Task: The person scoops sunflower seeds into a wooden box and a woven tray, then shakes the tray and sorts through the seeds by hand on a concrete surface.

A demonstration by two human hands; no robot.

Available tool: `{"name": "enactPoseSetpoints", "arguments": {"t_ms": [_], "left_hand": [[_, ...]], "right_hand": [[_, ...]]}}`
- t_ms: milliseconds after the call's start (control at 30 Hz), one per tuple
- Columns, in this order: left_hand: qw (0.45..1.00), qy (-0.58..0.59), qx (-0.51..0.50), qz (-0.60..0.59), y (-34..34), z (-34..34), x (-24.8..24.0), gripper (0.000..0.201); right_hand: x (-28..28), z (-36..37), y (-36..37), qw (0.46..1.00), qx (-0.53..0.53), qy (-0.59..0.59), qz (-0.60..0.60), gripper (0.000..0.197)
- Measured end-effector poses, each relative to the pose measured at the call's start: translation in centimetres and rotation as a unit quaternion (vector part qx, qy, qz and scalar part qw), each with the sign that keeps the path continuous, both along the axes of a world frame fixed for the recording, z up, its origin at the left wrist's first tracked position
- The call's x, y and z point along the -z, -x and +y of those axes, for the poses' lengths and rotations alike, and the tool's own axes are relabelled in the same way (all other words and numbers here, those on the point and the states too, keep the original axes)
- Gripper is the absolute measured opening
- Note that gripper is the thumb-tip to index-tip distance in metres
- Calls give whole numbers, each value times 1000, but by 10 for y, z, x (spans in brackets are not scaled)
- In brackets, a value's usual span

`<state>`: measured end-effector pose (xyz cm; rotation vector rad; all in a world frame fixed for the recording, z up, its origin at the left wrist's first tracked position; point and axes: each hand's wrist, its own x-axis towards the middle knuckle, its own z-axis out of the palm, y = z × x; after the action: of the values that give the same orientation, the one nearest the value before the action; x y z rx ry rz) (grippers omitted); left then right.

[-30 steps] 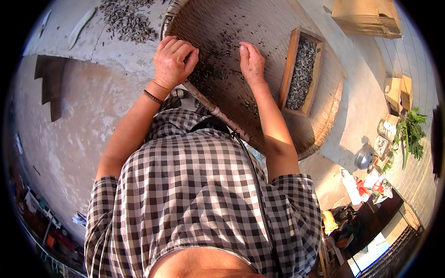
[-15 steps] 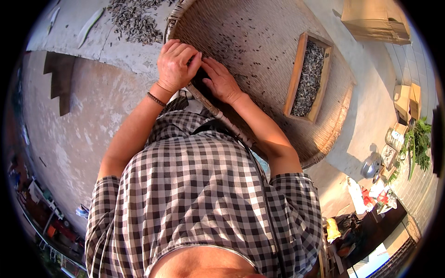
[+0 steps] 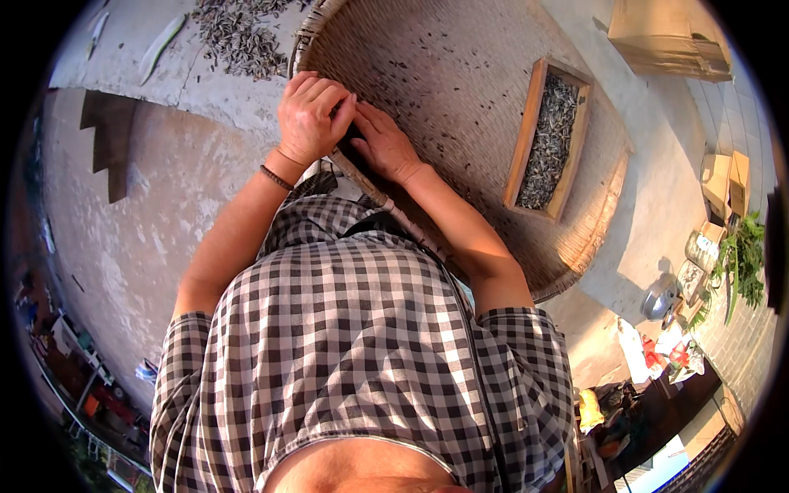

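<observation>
Hands, left [image 3: 311, 117] and right [image 3: 385, 148], meet on round woven tray [image 3: 485, 99].

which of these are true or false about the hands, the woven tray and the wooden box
1. Both hands meet at the near rim of the woven tray. True: the left hand and right hand touch there.
2. The wooden box is empty. False: it holds seeds.
3. The wooden box lies inside the tray. True.
4. The right hand rests on the wooden box. False: it is well apart from it, beside the left hand.
5. A pile of seeds lies on the ground outside the tray. True.
</observation>
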<state>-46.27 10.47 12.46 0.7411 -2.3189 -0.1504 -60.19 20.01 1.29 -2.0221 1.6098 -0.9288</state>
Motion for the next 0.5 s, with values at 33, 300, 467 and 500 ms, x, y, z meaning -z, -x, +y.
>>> {"name": "enactPoseSetpoints", "arguments": {"t_ms": [33, 300, 467, 500], "left_hand": [[1000, 10, -5, 5, 0, 0, 0, 10], [1000, -3, 5, 4, 0, -1, 3, 10], [1000, 15, -2, 7, -1, -3, 7, 11], [1000, 19, -5, 10, -1, -2, 7, 11]], "right_hand": [[-4, 1, 17, 999, 28, 19, 11, 58], [12, -20, 36, 984, 136, 47, 105, 57], [5, 5, -13, 995, -57, -35, -71, 57], [0, 12, -7, 994, -42, -17, -96, 56]]}}
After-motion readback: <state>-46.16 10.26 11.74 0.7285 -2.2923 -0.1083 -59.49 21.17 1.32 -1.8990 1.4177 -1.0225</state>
